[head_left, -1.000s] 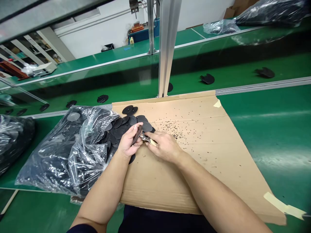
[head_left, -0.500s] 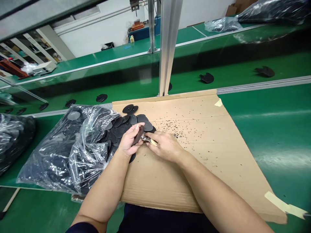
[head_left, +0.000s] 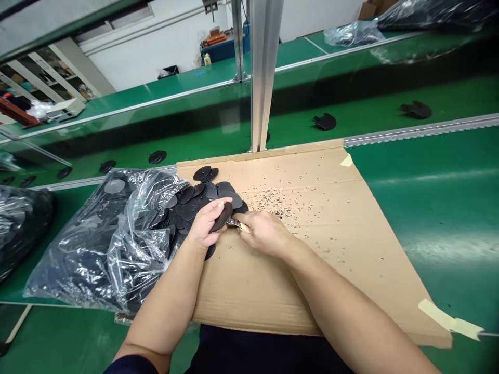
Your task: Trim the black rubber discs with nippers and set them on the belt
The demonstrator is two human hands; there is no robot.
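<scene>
My left hand (head_left: 205, 224) is closed round a black round disc (head_left: 221, 216), held on edge over a sheet of cardboard (head_left: 312, 244). My right hand (head_left: 262, 231) is closed on a small metal tool with a pale handle (head_left: 238, 224), its tip against the disc's rim. Just behind my hands, a pile of like black discs (head_left: 195, 200) spills from an open clear plastic bag (head_left: 113, 244). Small dark trimmings (head_left: 278, 200) are scattered on the cardboard.
The cardboard lies on a green bench (head_left: 436, 208). Beyond it a green conveyor belt (head_left: 370, 117) carries single black parts (head_left: 325, 121). An aluminium post (head_left: 262, 72) rises behind the cardboard. Another dark bag (head_left: 19, 223) sits at far left.
My hands stay together on the disc and tool; the disc has turned slightly in my left hand. The view has shifted a little.
</scene>
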